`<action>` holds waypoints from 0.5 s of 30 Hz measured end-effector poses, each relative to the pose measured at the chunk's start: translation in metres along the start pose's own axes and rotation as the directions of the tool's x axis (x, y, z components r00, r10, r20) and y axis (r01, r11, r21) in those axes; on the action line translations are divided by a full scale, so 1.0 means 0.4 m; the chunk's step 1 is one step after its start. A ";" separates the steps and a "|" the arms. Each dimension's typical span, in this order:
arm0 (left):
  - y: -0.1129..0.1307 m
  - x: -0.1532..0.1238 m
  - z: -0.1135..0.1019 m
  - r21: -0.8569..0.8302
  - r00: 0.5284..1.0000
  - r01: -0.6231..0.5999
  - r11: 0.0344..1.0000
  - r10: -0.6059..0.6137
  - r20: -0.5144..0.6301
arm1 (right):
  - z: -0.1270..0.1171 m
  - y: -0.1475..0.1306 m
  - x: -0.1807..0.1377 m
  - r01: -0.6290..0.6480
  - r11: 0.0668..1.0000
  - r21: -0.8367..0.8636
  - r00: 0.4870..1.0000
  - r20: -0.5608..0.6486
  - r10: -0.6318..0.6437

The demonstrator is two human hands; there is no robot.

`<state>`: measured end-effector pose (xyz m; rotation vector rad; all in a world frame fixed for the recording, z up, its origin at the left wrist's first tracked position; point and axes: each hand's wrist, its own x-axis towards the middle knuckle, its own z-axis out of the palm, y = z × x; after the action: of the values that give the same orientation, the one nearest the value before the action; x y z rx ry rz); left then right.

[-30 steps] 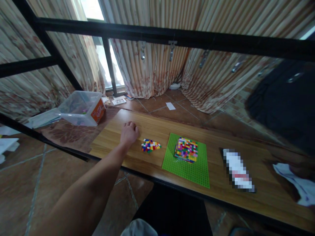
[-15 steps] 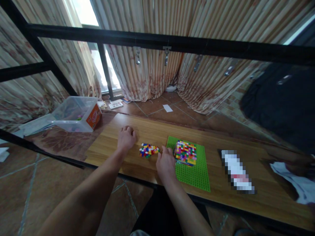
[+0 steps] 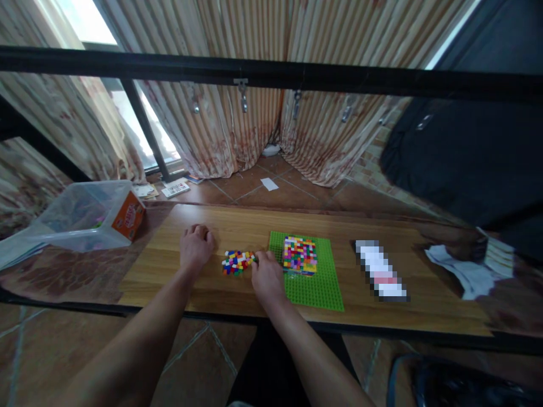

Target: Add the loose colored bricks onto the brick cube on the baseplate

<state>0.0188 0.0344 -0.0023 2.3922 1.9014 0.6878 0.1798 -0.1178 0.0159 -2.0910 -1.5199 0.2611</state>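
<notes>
— Where are the hands?
— The left hand (image 3: 195, 247) rests loosely curled on the table (image 3: 399, 316), holding nothing; the right hand (image 3: 266, 275) pinches at the loose bricks (image 3: 237, 262) between them, near the table's near edge.
— Containers?
— A clear bin (image 3: 80, 215) far left; a brick block (image 3: 299, 255) sits on the green baseplate (image 3: 318, 285)

Your 2 hands bracket the loose brick pile (image 3: 238, 262): left hand (image 3: 195, 247) at its 9 o'clock, right hand (image 3: 266, 273) touching its 3 o'clock edge. At 3 o'clock past that, the brick block (image 3: 300, 255) on the green baseplate (image 3: 318, 288) blocks a sweep. The bare table (image 3: 237, 223) at 12 o'clock is open. The clear bin (image 3: 80, 215) sits far off at 9 o'clock.
</notes>
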 end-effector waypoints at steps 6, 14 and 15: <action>0.003 0.000 -0.007 -0.002 1.000 0.004 1.000 -0.004 0.007 | 0.005 -0.001 0.006 -0.013 1.000 0.008 1.000 0.028 0.013; 0.002 0.002 -0.005 0.000 1.000 0.002 1.000 -0.002 0.005 | 0.005 0.003 0.002 -0.008 0.995 0.098 1.000 0.023 0.006; 0.003 0.002 -0.007 0.001 1.000 0.002 1.000 -0.002 0.005 | 0.002 0.004 -0.003 -0.003 0.993 0.117 1.000 0.011 0.002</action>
<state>0.0192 0.0340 0.0008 2.3898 1.9028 0.6803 0.1804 -0.1188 0.0141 -2.0028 -1.4715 0.3548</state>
